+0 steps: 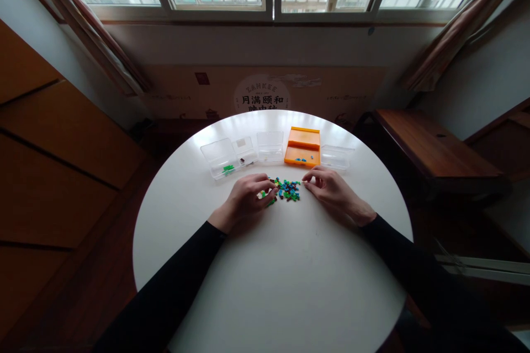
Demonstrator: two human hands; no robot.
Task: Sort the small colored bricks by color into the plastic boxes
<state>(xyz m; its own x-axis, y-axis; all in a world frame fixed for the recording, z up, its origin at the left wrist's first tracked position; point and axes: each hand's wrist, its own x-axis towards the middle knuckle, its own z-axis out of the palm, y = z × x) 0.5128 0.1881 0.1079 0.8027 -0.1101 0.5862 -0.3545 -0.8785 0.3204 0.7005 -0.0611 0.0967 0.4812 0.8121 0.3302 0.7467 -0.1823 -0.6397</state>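
A pile of tiny plastic building bricks (289, 190), green, blue, brown and yellow, lies on the white table between my hands. My left hand (250, 194) curls over the pile's left side, thumb and forefinger drawn together among the bricks; whatever they pinch is too small to name. On the other side, my right hand (331, 190) rests at the pile's right edge, with thumb and forefinger nearly meeting around a speck I cannot make out. Just behind it stands an open orange case (302, 155) with a few blue bricks inside.
Behind the pile, open clear plastic boxes line up: one with green bricks (217, 155), a small one with a dark piece (244, 148), another (270, 143), and one right of the orange case (337, 155). The round table (285, 276) has a curved edge. A wooden bench (434, 143) stands right.
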